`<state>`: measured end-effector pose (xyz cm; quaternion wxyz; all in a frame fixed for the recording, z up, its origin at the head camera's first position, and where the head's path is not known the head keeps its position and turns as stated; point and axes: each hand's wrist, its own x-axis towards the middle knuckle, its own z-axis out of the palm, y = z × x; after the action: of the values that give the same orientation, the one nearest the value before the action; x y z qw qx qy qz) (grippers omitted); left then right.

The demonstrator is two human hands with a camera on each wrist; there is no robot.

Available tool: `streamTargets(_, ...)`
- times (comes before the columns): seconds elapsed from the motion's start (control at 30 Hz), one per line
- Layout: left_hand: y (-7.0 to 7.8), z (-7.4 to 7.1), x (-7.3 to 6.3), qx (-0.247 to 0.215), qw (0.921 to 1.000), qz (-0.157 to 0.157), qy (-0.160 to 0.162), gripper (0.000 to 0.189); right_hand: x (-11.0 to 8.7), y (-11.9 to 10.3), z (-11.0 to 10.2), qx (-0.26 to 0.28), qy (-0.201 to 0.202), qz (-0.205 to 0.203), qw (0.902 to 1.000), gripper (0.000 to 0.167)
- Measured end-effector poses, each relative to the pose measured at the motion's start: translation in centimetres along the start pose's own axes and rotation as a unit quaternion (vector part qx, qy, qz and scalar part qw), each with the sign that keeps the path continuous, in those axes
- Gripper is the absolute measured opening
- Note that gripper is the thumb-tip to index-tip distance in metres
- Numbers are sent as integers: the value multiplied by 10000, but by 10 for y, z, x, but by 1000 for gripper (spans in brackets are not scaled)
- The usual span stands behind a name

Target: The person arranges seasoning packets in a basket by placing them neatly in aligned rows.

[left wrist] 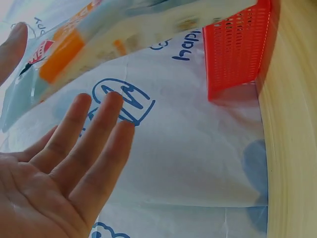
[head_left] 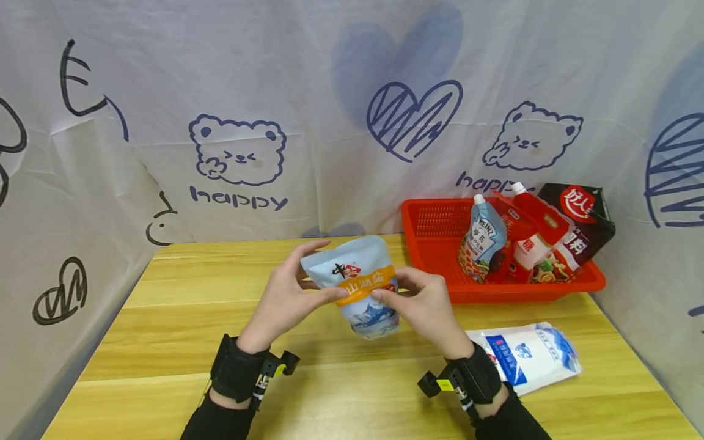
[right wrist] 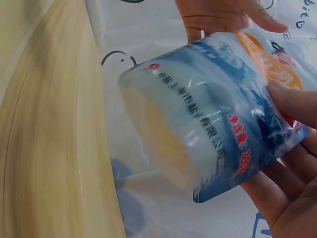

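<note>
A stand-up pouch of salt (head_left: 367, 287), light blue with an orange band and a mountain picture, is held tilted above the table. My right hand (head_left: 431, 305) grips its right side, thumb on the printed front and fingers behind, as the right wrist view (right wrist: 292, 163) also shows. My left hand (head_left: 288, 296) is at the pouch's left side, its thumb in front and fingers behind. In the left wrist view, the left hand's fingers (left wrist: 101, 144) are spread and fairly straight, with a gap to the pouch (left wrist: 64, 54). Whether its thumb touches the pouch is unclear.
A red plastic basket (head_left: 434, 244) stands at the back right, holding a Heinz squeeze pouch (head_left: 484, 238), red packets (head_left: 541, 235) and a dark box (head_left: 596, 214). A white and blue packet (head_left: 536, 354) lies on the wooden table (head_left: 181, 318) near my right wrist. A drawn-on white cloth (head_left: 330, 171) hangs behind.
</note>
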<state>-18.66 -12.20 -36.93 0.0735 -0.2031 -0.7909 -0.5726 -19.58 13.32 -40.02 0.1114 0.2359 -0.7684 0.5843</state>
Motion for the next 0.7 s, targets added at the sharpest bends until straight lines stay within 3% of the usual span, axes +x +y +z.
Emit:
streamTargets(0.33, -5, 11, 1, -55, 9984, -159, -549, 79, 0, -3, 0, 189, 737, 300, 9966, 31)
streamTargets(0.57, -9, 22, 2, 129, 9924, -302, -1182, 77, 0, -5, 1, 669, 953, 346, 9926, 24)
streamTargets(0.7, -10, 26, 2, 220, 9896, -316, -1384, 74, 0, -5, 3, 913, 1026, 456, 9895, 24)
